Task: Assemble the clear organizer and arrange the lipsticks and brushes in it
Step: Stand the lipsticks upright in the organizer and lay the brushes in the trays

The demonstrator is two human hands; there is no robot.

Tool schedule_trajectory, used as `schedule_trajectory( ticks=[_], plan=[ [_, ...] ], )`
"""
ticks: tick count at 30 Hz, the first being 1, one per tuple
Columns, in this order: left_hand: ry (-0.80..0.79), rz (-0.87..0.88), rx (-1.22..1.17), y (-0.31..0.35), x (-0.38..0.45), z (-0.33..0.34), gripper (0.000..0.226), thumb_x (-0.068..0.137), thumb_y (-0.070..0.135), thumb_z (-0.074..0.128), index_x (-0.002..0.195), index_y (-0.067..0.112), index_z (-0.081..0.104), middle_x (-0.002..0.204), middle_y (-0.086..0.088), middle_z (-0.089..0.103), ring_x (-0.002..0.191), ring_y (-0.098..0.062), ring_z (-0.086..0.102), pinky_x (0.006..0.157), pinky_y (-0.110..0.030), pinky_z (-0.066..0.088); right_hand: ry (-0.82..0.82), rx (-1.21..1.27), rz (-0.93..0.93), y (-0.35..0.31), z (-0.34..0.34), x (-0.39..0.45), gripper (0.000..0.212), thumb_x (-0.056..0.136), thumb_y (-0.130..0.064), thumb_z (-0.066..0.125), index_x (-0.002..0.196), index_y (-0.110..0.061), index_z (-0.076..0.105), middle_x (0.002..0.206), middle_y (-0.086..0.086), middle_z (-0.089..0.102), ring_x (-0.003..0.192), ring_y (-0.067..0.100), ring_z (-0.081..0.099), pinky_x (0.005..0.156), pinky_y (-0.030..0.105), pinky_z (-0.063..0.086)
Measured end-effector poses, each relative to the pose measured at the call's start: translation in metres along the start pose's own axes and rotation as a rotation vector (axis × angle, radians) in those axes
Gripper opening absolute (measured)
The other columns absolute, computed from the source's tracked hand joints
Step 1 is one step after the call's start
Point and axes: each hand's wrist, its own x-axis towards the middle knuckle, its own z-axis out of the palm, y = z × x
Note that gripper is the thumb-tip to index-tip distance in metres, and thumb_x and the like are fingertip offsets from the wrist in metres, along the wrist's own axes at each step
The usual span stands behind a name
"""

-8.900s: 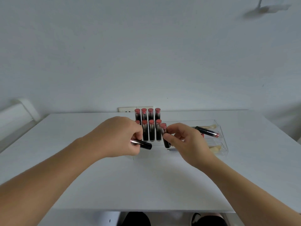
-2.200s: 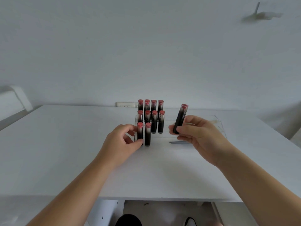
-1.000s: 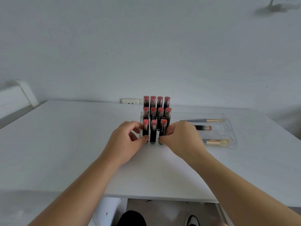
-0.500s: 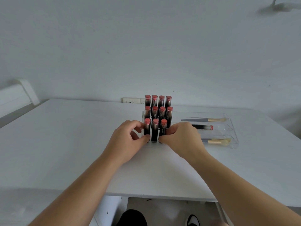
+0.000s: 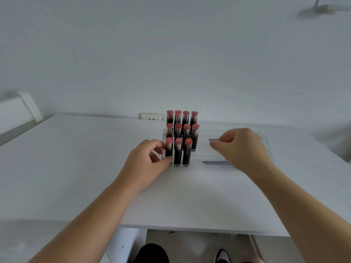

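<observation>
The clear organizer (image 5: pixel 204 151) stands mid-table. Its stepped left part holds several upright black lipsticks with pink caps (image 5: pixel 182 128); the front row has three (image 5: pixel 178 151), with the slot at its right end empty. My left hand (image 5: pixel 148 164) pinches the organizer's front-left corner, thumb and forefinger against the leftmost front lipstick. My right hand (image 5: pixel 241 149) hovers over the tray compartments on the right with curled fingers and nothing visible in it. It hides what lies under it. Two grey brush handles (image 5: pixel 213 139) (image 5: pixel 216 162) stick out to its left.
A wall socket (image 5: pixel 152 117) sits behind the table at the back edge. A white piece of furniture (image 5: pixel 19 109) stands at the far left. The white table's front edge (image 5: pixel 190 227) is close to me, with my shoe (image 5: pixel 223 255) below it.
My right hand let go of the third front-row lipstick, now standing in its slot, and moved right over the tray compartments, covering the lying lipstick. My left hand stayed at the front-left corner.
</observation>
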Motion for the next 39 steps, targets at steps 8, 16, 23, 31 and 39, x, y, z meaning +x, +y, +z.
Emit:
schedule_trajectory(
  ticks=[8,16,23,31,39],
  plan=[
    [0.004,-0.006,0.004,0.002,-0.001,0.0,0.022,0.081,0.031,0.08,0.085,0.041,0.061,0.093,0.013,0.062,0.073,-0.003,0.061,0.061,-0.017,0.042,-0.004,-0.511,0.141,0.033,-0.022,0.022,0.071,0.073,-0.086,0.052,0.063,-0.016,0.057,0.063,-0.001,0.06,0.057,0.019,0.054,0.05,0.026,0.03],
    [-0.005,0.007,0.029,0.001,0.0,0.0,0.022,0.082,0.032,0.08,0.089,0.041,0.062,0.094,0.014,0.062,0.074,-0.002,0.062,0.061,-0.016,0.041,0.001,-0.479,0.189,0.025,-0.007,0.023,0.076,0.062,-0.094,0.05,0.062,-0.018,0.06,0.065,-0.002,0.061,0.058,0.018,0.054,0.05,0.026,0.03],
    [0.007,0.007,0.02,-0.001,0.0,0.001,0.024,0.08,0.033,0.081,0.084,0.044,0.06,0.093,0.015,0.062,0.074,-0.003,0.062,0.06,-0.014,0.04,0.051,-0.347,0.258,0.027,-0.001,0.024,0.067,0.058,-0.084,0.063,0.053,-0.017,0.054,0.053,-0.003,0.058,0.05,0.019,0.055,0.048,0.024,0.03],
    [-0.001,0.002,0.032,0.0,0.0,0.0,0.02,0.081,0.032,0.081,0.089,0.037,0.063,0.095,0.013,0.063,0.075,-0.003,0.061,0.06,-0.013,0.041,0.025,-0.081,0.337,0.034,-0.003,0.022,0.043,0.071,-0.063,0.072,0.067,-0.021,0.064,0.049,-0.006,0.049,0.047,0.018,0.048,0.047,0.024,0.03],
    [-0.01,0.003,0.024,0.001,0.0,0.0,0.023,0.082,0.033,0.08,0.087,0.042,0.06,0.096,0.013,0.063,0.076,-0.002,0.061,0.061,-0.015,0.042,0.076,0.318,0.181,0.031,-0.016,0.017,0.028,0.074,-0.035,0.083,0.08,-0.017,0.063,0.074,-0.002,0.069,0.073,0.031,0.069,0.074,0.045,0.058]
  ],
)
